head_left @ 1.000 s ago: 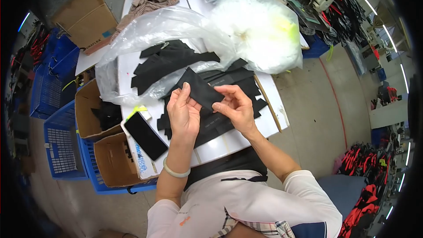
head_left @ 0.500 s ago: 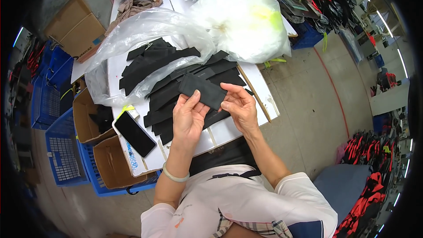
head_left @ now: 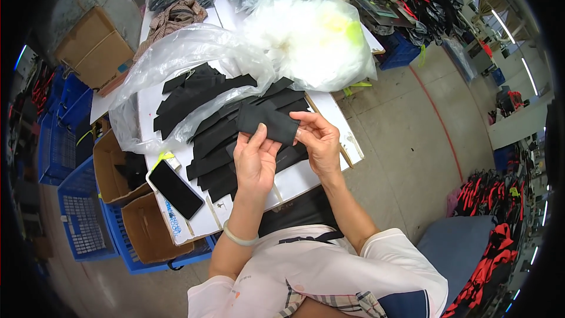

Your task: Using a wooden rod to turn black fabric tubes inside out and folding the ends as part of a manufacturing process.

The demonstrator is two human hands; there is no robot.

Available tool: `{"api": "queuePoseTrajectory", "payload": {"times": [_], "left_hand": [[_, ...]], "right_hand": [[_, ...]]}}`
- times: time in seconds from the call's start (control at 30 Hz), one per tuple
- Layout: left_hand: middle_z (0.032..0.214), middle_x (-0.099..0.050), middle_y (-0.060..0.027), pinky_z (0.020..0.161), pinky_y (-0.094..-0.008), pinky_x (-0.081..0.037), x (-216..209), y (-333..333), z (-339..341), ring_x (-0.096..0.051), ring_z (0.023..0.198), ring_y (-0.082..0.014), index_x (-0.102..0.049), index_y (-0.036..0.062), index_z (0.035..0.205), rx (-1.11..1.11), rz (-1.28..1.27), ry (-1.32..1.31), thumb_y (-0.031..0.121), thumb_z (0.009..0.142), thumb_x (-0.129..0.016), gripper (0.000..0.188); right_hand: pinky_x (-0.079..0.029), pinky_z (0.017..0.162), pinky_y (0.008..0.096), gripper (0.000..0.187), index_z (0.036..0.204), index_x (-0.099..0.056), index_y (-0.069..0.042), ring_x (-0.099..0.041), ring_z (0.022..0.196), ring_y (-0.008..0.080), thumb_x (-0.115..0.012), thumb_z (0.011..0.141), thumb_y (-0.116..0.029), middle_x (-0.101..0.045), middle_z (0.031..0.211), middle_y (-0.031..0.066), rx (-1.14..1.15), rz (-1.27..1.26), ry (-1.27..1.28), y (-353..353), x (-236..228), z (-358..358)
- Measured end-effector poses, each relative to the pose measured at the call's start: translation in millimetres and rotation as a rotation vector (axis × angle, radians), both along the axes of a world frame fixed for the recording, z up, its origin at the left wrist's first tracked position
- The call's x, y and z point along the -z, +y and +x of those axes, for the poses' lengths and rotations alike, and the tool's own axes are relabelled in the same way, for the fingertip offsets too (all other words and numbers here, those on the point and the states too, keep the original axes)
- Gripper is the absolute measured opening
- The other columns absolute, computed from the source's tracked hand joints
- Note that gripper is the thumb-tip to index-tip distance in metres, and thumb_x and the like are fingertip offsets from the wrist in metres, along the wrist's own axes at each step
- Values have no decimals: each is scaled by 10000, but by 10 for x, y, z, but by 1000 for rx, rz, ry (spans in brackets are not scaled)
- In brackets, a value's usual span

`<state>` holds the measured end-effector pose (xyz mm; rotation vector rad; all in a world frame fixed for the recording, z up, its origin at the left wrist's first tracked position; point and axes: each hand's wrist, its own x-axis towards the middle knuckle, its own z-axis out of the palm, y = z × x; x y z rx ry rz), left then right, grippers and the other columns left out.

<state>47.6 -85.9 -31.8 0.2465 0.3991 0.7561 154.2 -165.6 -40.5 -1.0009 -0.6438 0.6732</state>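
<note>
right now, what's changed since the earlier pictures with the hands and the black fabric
The rectangular black fabric piece has turned more crosswise; the left hand and right hand have shifted rightward over the white table with it. Both keep hold. The black-screened phone and bulging translucent plastic bag stay put.

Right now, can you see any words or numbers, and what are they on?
I won't copy words out, but here's where they are.
Blue lettering on the white table, beside the phone: blurry.
Tiny print on the white shirt: too small to read.
Faint print on a black strip: too small to read.
</note>
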Motion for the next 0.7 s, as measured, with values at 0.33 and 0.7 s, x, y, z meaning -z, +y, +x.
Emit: {"api": "queuePoseTrajectory", "payload": {"times": [0.33,0.7], "left_hand": [[1020,-592,-89,813,-334,-505,84,148,-125,-581,954,-201,-497,30,1062,-1,316,350,-43,769,-619,326],[1121,-503,-155,631,-246,-516,-129,-175,-66,-559,915,-218,-600,-50,1015,-340,1306,718,-57,700,-658,320]], "right_hand": [[-396,576,202,175,874,-626,4,-502,643,67,-536,741,75,-552,744,18,176,-176,-581,16,-186,141],[-490,596,348,190,850,-622,3,-601,689,286,-634,673,69,-595,773,123,376,-119,-1049,-22,-481,-140]]}}
